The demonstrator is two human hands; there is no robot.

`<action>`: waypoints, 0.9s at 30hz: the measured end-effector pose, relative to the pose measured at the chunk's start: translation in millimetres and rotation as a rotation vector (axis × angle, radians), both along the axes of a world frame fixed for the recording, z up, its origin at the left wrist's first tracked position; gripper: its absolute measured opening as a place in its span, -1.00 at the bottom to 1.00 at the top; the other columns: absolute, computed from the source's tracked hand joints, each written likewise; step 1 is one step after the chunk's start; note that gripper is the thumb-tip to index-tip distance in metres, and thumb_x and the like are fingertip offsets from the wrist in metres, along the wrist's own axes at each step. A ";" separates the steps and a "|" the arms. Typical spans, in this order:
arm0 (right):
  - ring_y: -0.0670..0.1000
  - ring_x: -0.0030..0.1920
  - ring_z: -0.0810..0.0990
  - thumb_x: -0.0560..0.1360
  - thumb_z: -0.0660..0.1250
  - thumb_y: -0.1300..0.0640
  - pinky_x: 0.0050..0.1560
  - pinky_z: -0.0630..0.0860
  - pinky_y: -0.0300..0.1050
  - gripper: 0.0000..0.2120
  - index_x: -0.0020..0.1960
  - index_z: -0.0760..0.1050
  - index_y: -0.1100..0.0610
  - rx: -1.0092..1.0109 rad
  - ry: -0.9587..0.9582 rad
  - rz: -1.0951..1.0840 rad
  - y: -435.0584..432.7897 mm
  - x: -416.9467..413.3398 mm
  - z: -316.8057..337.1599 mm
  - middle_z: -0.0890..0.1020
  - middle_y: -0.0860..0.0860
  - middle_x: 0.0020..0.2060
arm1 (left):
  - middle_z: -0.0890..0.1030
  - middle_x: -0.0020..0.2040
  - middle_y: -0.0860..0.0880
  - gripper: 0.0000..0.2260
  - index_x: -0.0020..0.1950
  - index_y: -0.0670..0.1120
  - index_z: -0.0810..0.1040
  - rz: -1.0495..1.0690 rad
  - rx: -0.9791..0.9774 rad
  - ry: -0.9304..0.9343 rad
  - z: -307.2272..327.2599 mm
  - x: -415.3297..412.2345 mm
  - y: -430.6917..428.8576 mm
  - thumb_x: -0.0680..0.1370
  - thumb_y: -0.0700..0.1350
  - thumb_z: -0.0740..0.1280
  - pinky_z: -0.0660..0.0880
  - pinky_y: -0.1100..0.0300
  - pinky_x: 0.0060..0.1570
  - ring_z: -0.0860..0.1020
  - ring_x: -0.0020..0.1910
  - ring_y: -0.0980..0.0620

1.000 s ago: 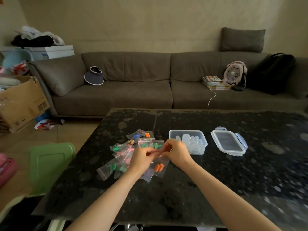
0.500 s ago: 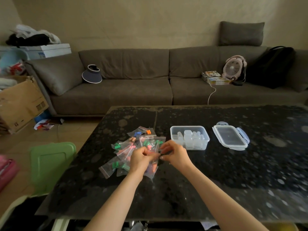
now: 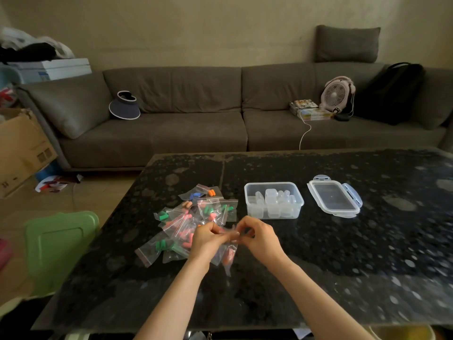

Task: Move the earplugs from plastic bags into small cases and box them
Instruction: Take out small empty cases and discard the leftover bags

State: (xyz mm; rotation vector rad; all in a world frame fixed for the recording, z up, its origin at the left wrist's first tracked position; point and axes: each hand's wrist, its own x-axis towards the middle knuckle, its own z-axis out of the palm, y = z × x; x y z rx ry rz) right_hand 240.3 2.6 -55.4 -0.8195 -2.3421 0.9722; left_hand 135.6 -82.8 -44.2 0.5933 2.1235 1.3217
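Observation:
A small clear plastic bag (image 3: pixel 226 257) with orange earplugs hangs above the black table. My left hand (image 3: pixel 207 239) and my right hand (image 3: pixel 259 238) both pinch its top edge, fingertips close together. Behind and left of my hands lies a pile of several zip bags (image 3: pixel 196 217) holding green, pink, orange and blue earplugs. To the right stands an open clear box (image 3: pixel 296 201) with several small clear cases (image 3: pixel 272 197) inside. Its clear lid (image 3: pixel 334 200) lies flat further right.
The dark speckled table (image 3: pixel 343 253) stretches to the right and toward me. A green plastic lid (image 3: pixel 56 244) sits off the table's left edge. A grey sofa (image 3: pixel 196 133) with a visor, books, a fan and a black bag stands behind.
Both hands have stayed at the bag's top edge, working it between the fingertips. The bag hangs a little lower and more folded. The view shifted slightly.

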 end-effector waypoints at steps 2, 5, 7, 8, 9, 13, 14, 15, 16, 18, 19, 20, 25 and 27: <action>-0.10 -0.15 0.57 0.47 0.42 0.19 -0.09 0.54 -0.27 -0.86 -0.13 0.48 0.00 0.035 -0.006 -0.036 1.4 0.9 0.3 0.60 -0.09 -0.14 | 0.57 -0.29 0.00 -0.85 -0.22 -0.07 0.53 -0.025 0.055 -0.017 2.6 -0.9 -2.3 0.45 -0.07 0.45 0.43 0.22 -0.26 0.49 -0.30 0.08; -0.11 -0.11 0.57 0.48 0.40 0.20 -0.04 0.56 -0.23 -0.88 -0.11 0.53 -0.01 0.055 -0.020 -0.003 5.0 1.4 2.7 0.60 -0.08 -0.09 | 0.63 -0.22 -0.01 -0.92 -0.19 -0.04 0.57 -0.046 0.091 -0.006 2.2 -6.2 -4.4 0.46 -0.10 0.45 0.47 0.21 -0.26 0.56 -0.20 0.01; -0.13 -0.08 0.55 0.50 0.37 0.21 -0.01 0.54 -0.28 -0.87 -0.02 0.59 0.01 0.058 -0.071 0.076 4.4 0.8 3.5 0.58 -0.11 -0.06 | 0.60 -0.26 -0.03 -0.85 -0.22 -0.06 0.53 -0.043 0.034 0.082 1.1 -8.7 -5.1 0.42 -0.09 0.49 0.50 0.18 -0.25 0.55 -0.27 0.02; -0.13 -0.08 0.55 0.51 0.34 0.24 -0.03 0.53 -0.29 -0.84 0.02 0.61 0.03 0.031 -0.082 0.107 2.6 0.0 3.8 0.57 -0.12 -0.06 | 0.57 -0.29 -0.03 -0.81 -0.24 -0.07 0.50 -0.044 0.011 0.132 0.5 -9.4 -4.7 0.40 -0.08 0.51 0.50 0.17 -0.23 0.54 -0.29 0.03; -0.13 -0.10 0.55 0.51 0.31 0.27 -0.07 0.53 -0.31 -0.82 0.03 0.62 0.07 -0.031 -0.076 0.123 0.3 -0.4 4.2 0.56 -0.13 -0.10 | 0.55 -0.30 -0.02 -0.78 -0.24 -0.07 0.48 -0.052 0.007 0.173 0.6 -9.1 -5.0 0.39 -0.07 0.52 0.51 0.17 -0.23 0.53 -0.28 0.05; 0.06 -0.22 0.66 0.55 0.24 0.26 -0.21 0.62 -0.18 -0.80 -0.12 0.63 0.25 -0.569 0.117 0.051 -6.1 0.0 10.8 0.68 0.09 -0.23 | 0.59 -0.14 0.05 -0.76 -0.14 0.06 0.49 -0.111 0.098 0.182 -0.8 -7.3 -7.7 0.37 0.08 0.50 0.57 -0.02 -0.03 0.57 -0.09 0.03; 0.10 -0.22 0.68 0.55 0.26 0.25 -0.20 0.64 -0.14 -0.79 -0.13 0.64 0.28 -0.666 0.162 0.030 -5.8 0.4 12.0 0.70 0.15 -0.23 | 0.59 -0.07 0.08 -0.73 -0.08 0.09 0.50 -0.104 0.129 0.164 -0.5 -7.6 -10.0 0.36 0.14 0.49 0.55 -0.04 0.03 0.57 -0.02 0.04; 0.12 -0.21 0.69 0.55 0.29 0.23 -0.19 0.64 -0.13 -0.79 -0.13 0.65 0.30 -0.726 0.199 0.016 -5.4 1.4 12.5 0.70 0.18 -0.22 | 0.58 0.01 0.10 -0.71 0.01 0.11 0.50 -0.085 0.165 0.138 -0.3 -8.5 -12.1 0.38 0.15 0.47 0.55 0.06 0.05 0.55 0.03 0.06; 0.12 -0.21 0.70 0.53 0.34 0.20 -0.18 0.64 -0.13 -0.81 -0.12 0.65 0.31 -0.759 0.226 0.014 -4.9 2.6 12.2 0.70 0.19 -0.21 | 0.56 0.10 0.07 -0.68 0.12 0.06 0.48 -0.059 0.185 0.102 -0.1 -9.5 -14.2 0.44 0.14 0.41 0.55 0.27 -0.05 0.54 0.01 0.12; 0.08 -0.20 0.69 0.49 0.39 0.23 -0.16 0.63 -0.16 -0.86 -0.11 0.65 0.31 -0.796 0.258 0.026 -3.6 5.3 9.4 0.70 0.17 -0.20 | 0.50 0.14 0.02 -0.64 0.25 -0.08 0.40 -0.026 0.147 0.034 -0.5 -11.9 -16.0 0.55 0.09 0.26 0.42 0.52 -0.40 0.54 -0.22 0.23; 0.06 -0.19 0.69 0.47 0.40 0.28 -0.15 0.62 -0.18 -0.91 -0.10 0.65 0.30 -0.812 0.270 0.029 -2.2 6.3 8.0 0.70 0.15 -0.19 | 0.48 0.09 0.03 -0.65 0.26 -0.09 0.37 -0.012 0.106 -0.013 -1.3 -12.4 -16.7 0.59 0.10 0.20 0.39 0.49 -0.46 0.52 -0.31 0.24; 0.04 -0.17 0.69 0.47 0.38 0.34 -0.15 0.61 -0.19 -0.92 -0.09 0.65 0.29 -0.823 0.280 0.028 0.1 7.5 6.5 0.70 0.13 -0.18 | 0.48 0.03 0.04 -0.65 0.26 -0.09 0.37 0.000 0.072 -0.060 -1.9 -12.3 -17.8 0.60 0.11 0.16 0.37 0.45 -0.43 0.50 -0.31 0.24; -0.01 -0.16 0.62 0.47 0.22 0.51 -0.17 0.51 -0.18 -0.66 0.01 0.64 0.18 -0.916 0.405 0.081 14.5 8.7 4.8 0.69 0.07 -0.15 | 0.63 0.06 -0.23 -0.60 0.20 -0.21 0.43 0.044 0.128 -0.631 -8.2 -22.3 -19.4 0.53 0.06 0.32 0.58 0.03 -0.07 0.63 -0.02 -0.15; -0.02 -0.17 0.61 0.44 0.20 0.54 -0.21 0.50 -0.20 -0.59 0.07 0.63 0.16 -0.929 0.437 0.081 19.5 8.5 3.4 0.68 0.08 -0.11 | 0.68 -0.05 -0.21 -0.72 0.12 -0.23 0.48 -0.002 0.153 -0.748 -7.2 -23.7 -20.0 0.54 -0.06 0.34 0.54 0.14 -0.20 0.65 -0.15 -0.08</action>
